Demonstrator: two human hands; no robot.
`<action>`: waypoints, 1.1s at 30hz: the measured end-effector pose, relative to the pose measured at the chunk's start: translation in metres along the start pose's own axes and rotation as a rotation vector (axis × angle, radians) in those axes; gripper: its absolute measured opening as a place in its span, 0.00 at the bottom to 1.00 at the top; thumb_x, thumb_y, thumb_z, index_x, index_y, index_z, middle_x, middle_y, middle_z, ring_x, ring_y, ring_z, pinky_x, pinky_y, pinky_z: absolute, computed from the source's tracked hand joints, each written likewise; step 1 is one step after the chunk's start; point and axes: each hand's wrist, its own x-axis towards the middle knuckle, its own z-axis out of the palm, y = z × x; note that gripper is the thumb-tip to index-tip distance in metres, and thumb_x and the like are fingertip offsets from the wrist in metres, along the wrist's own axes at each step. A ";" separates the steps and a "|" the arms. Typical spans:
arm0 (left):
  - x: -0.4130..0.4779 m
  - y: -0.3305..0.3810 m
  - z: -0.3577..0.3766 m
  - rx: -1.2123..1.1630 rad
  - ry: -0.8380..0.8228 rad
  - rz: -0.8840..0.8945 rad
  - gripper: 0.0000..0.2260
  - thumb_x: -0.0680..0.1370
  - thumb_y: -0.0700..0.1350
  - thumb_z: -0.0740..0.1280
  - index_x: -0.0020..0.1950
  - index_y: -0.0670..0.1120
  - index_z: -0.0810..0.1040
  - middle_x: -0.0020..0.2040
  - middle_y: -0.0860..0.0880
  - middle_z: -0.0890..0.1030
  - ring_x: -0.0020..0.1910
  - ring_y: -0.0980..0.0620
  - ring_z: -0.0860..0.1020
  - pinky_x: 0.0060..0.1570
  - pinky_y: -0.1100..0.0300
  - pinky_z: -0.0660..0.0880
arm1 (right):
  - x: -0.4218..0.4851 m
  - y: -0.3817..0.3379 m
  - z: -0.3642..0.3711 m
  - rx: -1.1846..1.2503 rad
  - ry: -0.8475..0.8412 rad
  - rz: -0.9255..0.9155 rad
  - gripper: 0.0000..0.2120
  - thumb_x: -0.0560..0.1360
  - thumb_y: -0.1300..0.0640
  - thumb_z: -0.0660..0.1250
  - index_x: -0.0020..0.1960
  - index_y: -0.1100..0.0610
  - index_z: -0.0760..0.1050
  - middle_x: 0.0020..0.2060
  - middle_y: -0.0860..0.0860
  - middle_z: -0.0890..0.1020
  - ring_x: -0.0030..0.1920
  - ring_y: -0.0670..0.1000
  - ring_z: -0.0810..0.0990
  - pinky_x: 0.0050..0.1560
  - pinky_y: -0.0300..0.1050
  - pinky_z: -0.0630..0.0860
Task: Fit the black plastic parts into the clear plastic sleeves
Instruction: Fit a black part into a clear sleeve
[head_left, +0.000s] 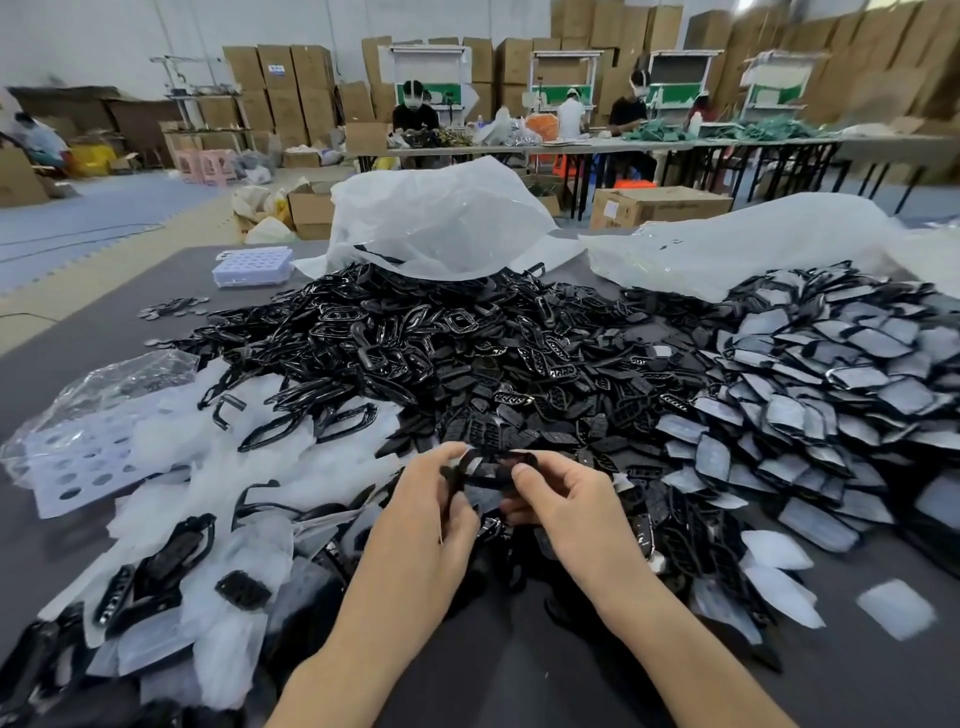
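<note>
Both hands meet over the near middle of the table. My left hand (436, 499) and my right hand (561, 499) pinch the same black plastic part (491, 470) from either side, with a clear sleeve (483, 499) partly around it below the fingers. A big heap of loose black parts (415, 343) fills the table's centre. Sleeved parts (831, 395) lie in overlapping rows on the right. Empty clear sleeves (249, 467) are strewn on the left, some with black parts on them.
The grey table (519, 675) holds large clear bags (441, 218) at the back, a perforated white tray (252, 265) far left and another under plastic (78, 462). Beyond are cardboard boxes (660, 205) and seated people at long tables.
</note>
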 end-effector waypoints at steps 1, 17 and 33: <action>-0.002 0.000 0.000 0.026 -0.020 0.022 0.15 0.79 0.48 0.60 0.63 0.63 0.69 0.42 0.63 0.74 0.41 0.64 0.75 0.44 0.75 0.68 | 0.001 0.000 -0.001 0.025 0.023 -0.001 0.13 0.82 0.62 0.65 0.48 0.49 0.85 0.41 0.49 0.88 0.40 0.48 0.86 0.41 0.36 0.80; 0.009 0.005 -0.006 -0.805 0.049 -0.374 0.06 0.72 0.52 0.73 0.45 0.52 0.80 0.42 0.46 0.85 0.40 0.51 0.81 0.49 0.52 0.77 | -0.007 -0.006 0.008 0.192 -0.132 -0.064 0.15 0.81 0.63 0.67 0.53 0.45 0.86 0.42 0.52 0.88 0.41 0.47 0.86 0.45 0.36 0.81; 0.010 0.009 -0.008 -0.552 -0.008 -0.272 0.06 0.80 0.39 0.67 0.54 0.48 0.80 0.31 0.56 0.80 0.30 0.62 0.78 0.32 0.71 0.73 | -0.010 -0.008 0.004 0.091 -0.174 -0.093 0.12 0.80 0.61 0.70 0.56 0.46 0.85 0.44 0.51 0.87 0.45 0.50 0.87 0.48 0.38 0.80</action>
